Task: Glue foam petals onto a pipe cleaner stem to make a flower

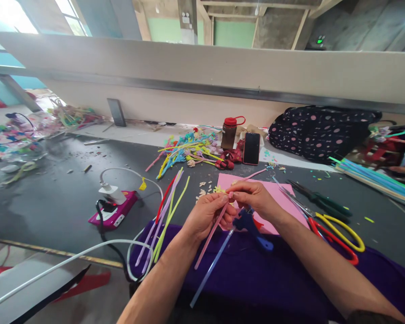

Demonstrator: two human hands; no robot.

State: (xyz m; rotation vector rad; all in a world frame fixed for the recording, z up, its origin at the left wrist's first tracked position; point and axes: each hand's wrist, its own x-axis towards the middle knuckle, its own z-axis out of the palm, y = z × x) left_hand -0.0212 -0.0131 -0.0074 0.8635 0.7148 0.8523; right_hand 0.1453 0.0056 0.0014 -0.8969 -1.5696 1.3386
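Both hands meet above a pink sheet [276, 198], pinching a pink pipe cleaner [212, 236] where it is bunched or knotted. My left hand [211, 213] is closed on it from the left, and one straight end hangs down below. From the right, my right hand [254, 198] is closed on the same pipe cleaner; a thin pink end sticks out beyond its fingers. Just below the hands lies a blue glue gun [253, 229] with a clear glue stick [211, 270] jutting from it. Small pale pieces [204, 189] lie beside my left hand.
Scissors [337, 231] with red and yellow handles and dark-handled pliers [324, 200] lie right. Loose pipe cleaners [170, 211] and a magenta power strip [118, 209] with cables are left. Behind stand a bottle [228, 135], a phone [251, 148] and a colourful pipe-cleaner pile [189, 148].
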